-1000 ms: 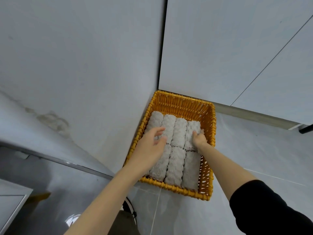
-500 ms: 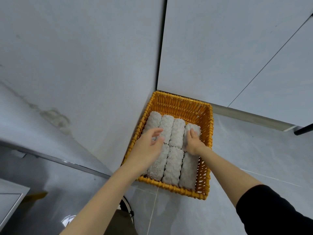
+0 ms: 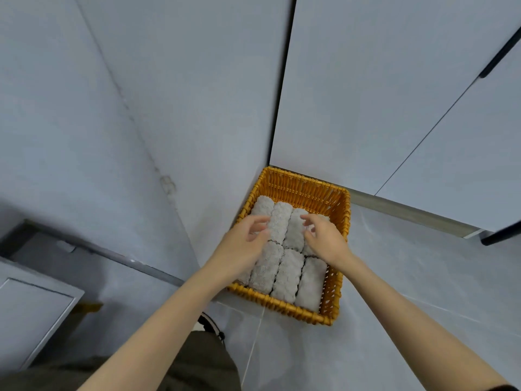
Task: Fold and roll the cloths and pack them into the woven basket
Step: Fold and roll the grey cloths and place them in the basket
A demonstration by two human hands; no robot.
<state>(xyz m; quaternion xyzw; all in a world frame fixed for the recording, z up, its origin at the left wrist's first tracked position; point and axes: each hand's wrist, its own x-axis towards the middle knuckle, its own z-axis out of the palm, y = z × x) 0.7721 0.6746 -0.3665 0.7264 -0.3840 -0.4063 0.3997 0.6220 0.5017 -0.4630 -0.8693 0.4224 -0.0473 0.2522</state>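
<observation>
At the lower left of the frame a pale grey panel (image 3: 31, 306) lies next to a dark strip (image 3: 93, 246) along the foot of a plain grey wall (image 3: 141, 94), which fills the upper left. A thin dark gap (image 3: 282, 94) runs down from the top of the frame to the corner and separates the wall from pale cabinet doors (image 3: 380, 94).

The orange woven basket (image 3: 304, 193) stands on the grey tiled floor (image 3: 408, 277) in that corner, just right of centre. It is packed with rolled grey cloths (image 3: 287, 277) in two rows, side by side.

The left hand (image 3: 244, 244) is over the left rolls with its fingers loosely curved and holds nothing. The right hand (image 3: 327, 239) is over the far right rolls, likewise relaxed and empty. Whether the fingertips touch the cloths cannot be told.

On the right, a grey plinth (image 3: 408, 213) runs under the doors, and a dark handle (image 3: 499, 57) shows at the upper right.
</observation>
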